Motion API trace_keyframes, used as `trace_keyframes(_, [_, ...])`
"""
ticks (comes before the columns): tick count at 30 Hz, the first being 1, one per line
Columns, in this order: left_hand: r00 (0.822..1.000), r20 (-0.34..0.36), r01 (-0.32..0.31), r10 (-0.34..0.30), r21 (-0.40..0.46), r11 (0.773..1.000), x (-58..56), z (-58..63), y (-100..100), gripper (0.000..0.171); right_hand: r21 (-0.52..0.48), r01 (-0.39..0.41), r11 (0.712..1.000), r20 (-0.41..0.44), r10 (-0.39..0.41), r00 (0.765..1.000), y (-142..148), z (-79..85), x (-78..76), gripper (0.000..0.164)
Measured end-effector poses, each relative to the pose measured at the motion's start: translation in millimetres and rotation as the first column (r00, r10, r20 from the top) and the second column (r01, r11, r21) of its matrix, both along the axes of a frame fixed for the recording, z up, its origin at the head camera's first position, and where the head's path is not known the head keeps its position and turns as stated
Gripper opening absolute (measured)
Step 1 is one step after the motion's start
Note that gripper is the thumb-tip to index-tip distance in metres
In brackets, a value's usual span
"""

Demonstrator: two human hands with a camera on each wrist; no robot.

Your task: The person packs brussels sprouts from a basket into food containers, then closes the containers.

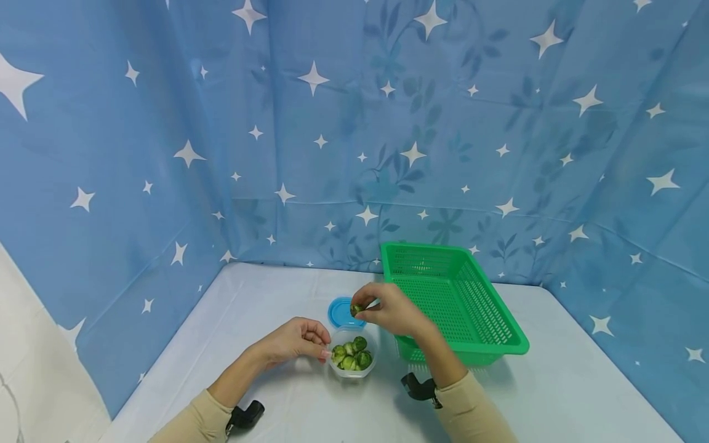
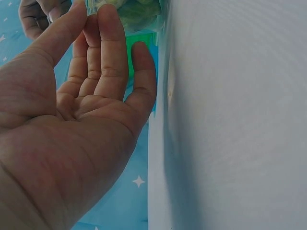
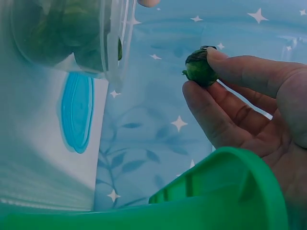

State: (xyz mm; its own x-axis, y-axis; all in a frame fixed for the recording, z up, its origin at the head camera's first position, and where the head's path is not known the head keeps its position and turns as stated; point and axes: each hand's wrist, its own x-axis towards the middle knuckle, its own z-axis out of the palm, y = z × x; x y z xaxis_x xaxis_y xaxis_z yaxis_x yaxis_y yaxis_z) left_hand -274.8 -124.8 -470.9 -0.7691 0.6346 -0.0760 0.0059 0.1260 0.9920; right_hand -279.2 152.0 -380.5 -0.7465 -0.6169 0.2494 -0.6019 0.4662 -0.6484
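Note:
A clear plastic container [image 1: 351,373] holds several Brussels sprouts [image 1: 348,362]. At its left side, my left hand [image 1: 296,341] holds the rim, thumb at the top edge and fingers against the outer wall. The left wrist view shows these fingers gently bent, the palm [image 2: 72,143] uncovered. My right hand [image 1: 390,307] is raised above and behind the container, pinching one Brussels sprout [image 3: 200,67] between thumb and fingertips. This sprout is green with a dark, browned patch on top. It is apart from the container and near the basket's left edge.
A green perforated basket [image 1: 462,295] stands at the right, beneath and beside my right forearm. Behind the container lies a blue lid [image 1: 339,312] on the white table [image 1: 266,295]. A blue star-patterned curtain [image 1: 332,166] surrounds the table's back and sides.

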Motion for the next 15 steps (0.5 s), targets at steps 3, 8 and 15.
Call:
trace_keyframes(3, [1.0, 0.004, 0.002, -0.002, 0.0, 1.0, -0.1, 0.0, -0.5, 0.041, 0.025, -0.017, 1.0, -0.013, 0.018, 1.0, -1.4, -2.2, -0.5, 0.02])
trace_keyframes(8, [1.0, 0.003, 0.011, -0.011, 0.005, 1.0, 0.7, 1.1, -1.0, 0.041, 0.058, -0.028, 0.998, -0.027, 0.03, 0.999, -3.3, -5.2, -1.0, 0.02])
trace_keyframes(15, [1.0, -0.007, 0.023, -0.023, 0.011, 1.0, 1.4, 1.8, -0.9, 0.041, 0.099, -0.035, 0.995, -0.02, 0.037, 0.999, -6.4, -7.8, -1.0, 0.018])
